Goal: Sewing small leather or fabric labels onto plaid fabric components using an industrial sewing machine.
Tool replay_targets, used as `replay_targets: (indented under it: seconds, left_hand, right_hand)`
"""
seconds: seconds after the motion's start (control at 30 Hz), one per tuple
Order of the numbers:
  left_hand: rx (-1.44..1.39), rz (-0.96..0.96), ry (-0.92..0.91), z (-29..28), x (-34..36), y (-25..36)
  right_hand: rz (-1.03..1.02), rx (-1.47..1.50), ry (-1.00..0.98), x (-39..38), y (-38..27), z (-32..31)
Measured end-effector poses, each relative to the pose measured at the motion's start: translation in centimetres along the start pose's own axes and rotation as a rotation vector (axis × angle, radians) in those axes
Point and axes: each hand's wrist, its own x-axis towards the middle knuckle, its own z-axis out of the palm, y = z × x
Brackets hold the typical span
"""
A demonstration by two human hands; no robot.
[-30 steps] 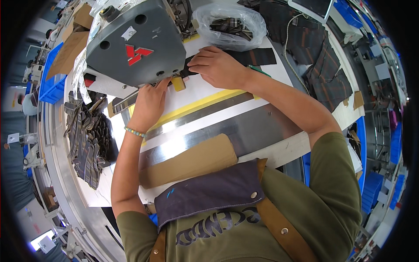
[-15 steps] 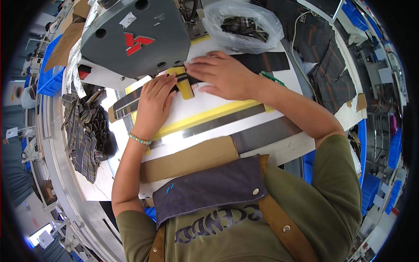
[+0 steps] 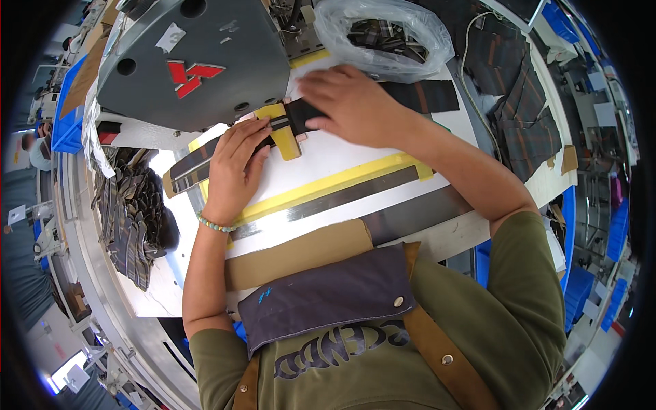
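Note:
A dark plaid fabric strip [image 3: 427, 96] lies across the white work surface under a large grey sewing machine head [image 3: 195, 65]. Around its middle sits a yellow folder or guide [image 3: 288, 143] with dark bands across it. My left hand [image 3: 236, 164] rests flat on the strip, its stretched fingers reaching the guide's left edge. A striped end [image 3: 190, 171] of the strip shows beyond that hand. To the right of the guide, my right hand [image 3: 365, 109] hovers over or touches the strip, fingers extended and blurred at the tips. A green tool [image 3: 441, 126] is partly hidden beneath the right forearm.
A clear plastic bag [image 3: 383, 37] of dark fabric pieces stands at the back. Plaid pieces hang in a bunch [image 3: 133, 212] at the left. More plaid fabric [image 3: 526, 123] lies at the right beside a cord. Yellow tape [image 3: 328, 184] and a cardboard strip [image 3: 301, 253] edge the near side.
My right hand has lifted a little off the strip, its fingers moving away from the yellow guide. The left hand stays on the fabric. The whole view has shifted slightly.

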Motion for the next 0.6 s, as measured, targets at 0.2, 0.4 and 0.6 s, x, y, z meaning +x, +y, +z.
replay_targets:
  seconds: [0.2, 0.4, 0.6]
  left_hand:
    - [-0.013, -0.015, -0.037, -0.4, 0.2, 0.1]
    - [0.016, 0.016, -0.017, -0.3, -0.1, -0.2]
    - [0.006, 0.013, -0.024, -0.4, 0.2, 0.1]
  right_hand:
    - [-0.211, 0.145, 0.033, -0.2, 0.7, -0.6]
    - [-0.256, 0.199, -0.069, -0.1, 1.1, -0.6]
    - [-0.274, 0.196, -0.105, -0.5, 1.0, -1.2]
